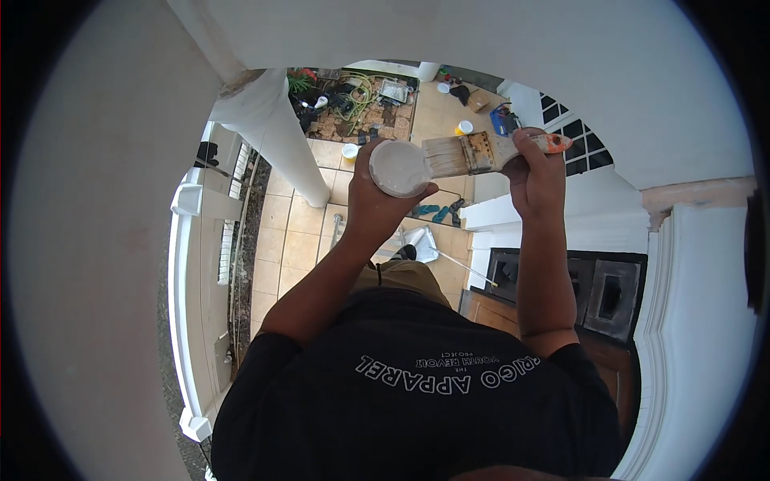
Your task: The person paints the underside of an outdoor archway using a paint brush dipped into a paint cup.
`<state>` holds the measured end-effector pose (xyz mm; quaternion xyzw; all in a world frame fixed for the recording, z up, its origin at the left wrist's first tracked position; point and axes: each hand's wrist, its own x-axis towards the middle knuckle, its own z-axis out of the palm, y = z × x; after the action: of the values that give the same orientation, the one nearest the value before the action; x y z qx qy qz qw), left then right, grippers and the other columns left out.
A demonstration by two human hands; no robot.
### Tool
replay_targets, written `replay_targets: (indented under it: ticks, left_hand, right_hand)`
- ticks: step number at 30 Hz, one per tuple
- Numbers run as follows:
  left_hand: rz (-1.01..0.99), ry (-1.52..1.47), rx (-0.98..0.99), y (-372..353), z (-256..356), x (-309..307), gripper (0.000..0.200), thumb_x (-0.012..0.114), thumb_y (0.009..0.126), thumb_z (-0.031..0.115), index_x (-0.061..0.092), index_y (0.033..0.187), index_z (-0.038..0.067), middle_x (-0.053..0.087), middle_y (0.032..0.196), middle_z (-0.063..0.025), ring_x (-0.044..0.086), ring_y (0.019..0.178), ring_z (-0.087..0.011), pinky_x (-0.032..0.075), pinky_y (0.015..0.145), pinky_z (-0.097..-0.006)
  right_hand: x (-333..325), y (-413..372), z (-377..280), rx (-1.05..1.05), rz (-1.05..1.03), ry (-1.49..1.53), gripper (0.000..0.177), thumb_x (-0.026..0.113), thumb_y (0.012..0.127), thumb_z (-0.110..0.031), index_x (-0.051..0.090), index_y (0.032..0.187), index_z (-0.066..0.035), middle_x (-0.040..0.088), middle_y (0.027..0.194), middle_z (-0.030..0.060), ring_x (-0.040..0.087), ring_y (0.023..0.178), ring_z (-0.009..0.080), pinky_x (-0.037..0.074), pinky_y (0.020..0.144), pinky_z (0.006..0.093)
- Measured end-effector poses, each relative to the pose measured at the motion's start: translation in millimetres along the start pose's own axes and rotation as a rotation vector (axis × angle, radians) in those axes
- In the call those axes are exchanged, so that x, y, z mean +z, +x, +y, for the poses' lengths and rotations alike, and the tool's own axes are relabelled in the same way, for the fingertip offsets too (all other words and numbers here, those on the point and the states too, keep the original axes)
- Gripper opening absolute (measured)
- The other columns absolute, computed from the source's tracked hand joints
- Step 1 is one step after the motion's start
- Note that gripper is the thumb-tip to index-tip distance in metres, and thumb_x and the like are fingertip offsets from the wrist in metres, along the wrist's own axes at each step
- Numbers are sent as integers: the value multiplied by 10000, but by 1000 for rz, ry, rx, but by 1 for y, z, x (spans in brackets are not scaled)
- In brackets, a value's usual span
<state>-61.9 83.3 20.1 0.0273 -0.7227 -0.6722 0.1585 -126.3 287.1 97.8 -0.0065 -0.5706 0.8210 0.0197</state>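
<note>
My left hand (377, 200) is wrapped round a round white tub (399, 168), its open top facing the camera and whitish material inside. My right hand (535, 172) grips the handle of a wide paintbrush (479, 154), which has a rusty metal band and an orange-tipped handle end. The brush lies level, its pale bristles pointing left and meeting the tub's right rim, as far as this view shows. Both hands are raised high above the tiled floor.
A white column (293, 144) stands at the left, beside a white railing (180, 305). Below are a ladder (337, 230), a paint tray (421, 243) with a long pole, a coiled green hose (358, 100) and a blue object (504, 120). White walls rise close on both sides.
</note>
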Motion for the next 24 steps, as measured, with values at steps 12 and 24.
replay_targets:
  ticks: [12,24]
  left_hand:
    - [-8,-110,0,4,-4,-14,812,896,630,141,388,1254,34,553,1114,-117,573,1026,-212,505,854,-351]
    - [151,-24,-57,2,-12,-63,788,869,620,46,406,1257,48,530,1139,-96,540,1057,-207,468,911,-348]
  right_hand:
    - [57,131,-75,-851,22,-267,166,690,854,-128,627,972,-30,690,884,54,662,799,180,564,758,312]
    - [62,154,16,-1125,-589,-1595,117,651,784,-116,639,897,-141,645,929,-1,649,890,193,555,674,338]
